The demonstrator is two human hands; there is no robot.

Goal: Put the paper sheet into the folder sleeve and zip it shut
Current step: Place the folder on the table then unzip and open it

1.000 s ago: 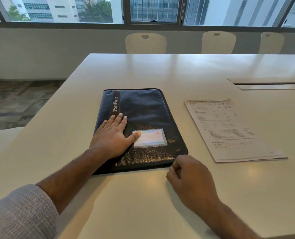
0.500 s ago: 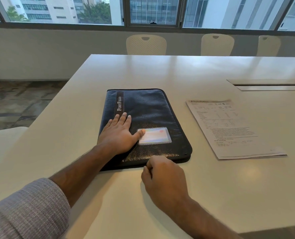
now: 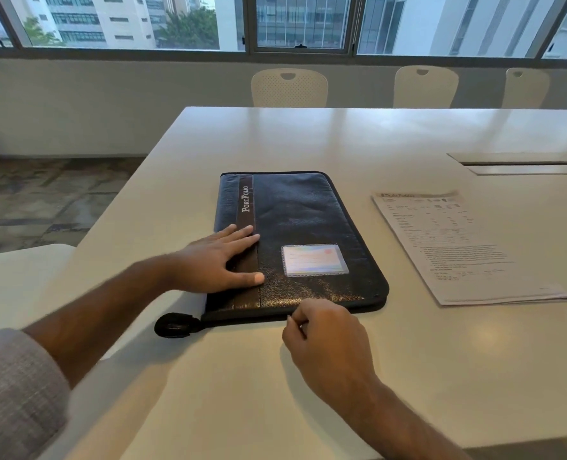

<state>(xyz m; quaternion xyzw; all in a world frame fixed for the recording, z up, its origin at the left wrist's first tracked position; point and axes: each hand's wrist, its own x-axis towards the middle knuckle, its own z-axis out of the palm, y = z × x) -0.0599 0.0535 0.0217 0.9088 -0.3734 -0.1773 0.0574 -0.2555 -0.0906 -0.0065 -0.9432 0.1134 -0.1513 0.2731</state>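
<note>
While left hand (image 3: 220, 260) slid left, right hand (image 3: 322, 330) reached folder's (image 3: 302, 220) near edge.

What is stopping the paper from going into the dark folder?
The folder lies flat, seemingly closed, left hand pressing it. The right hand pinches at its near edge. The paper lies beside it, bare table between.
</note>
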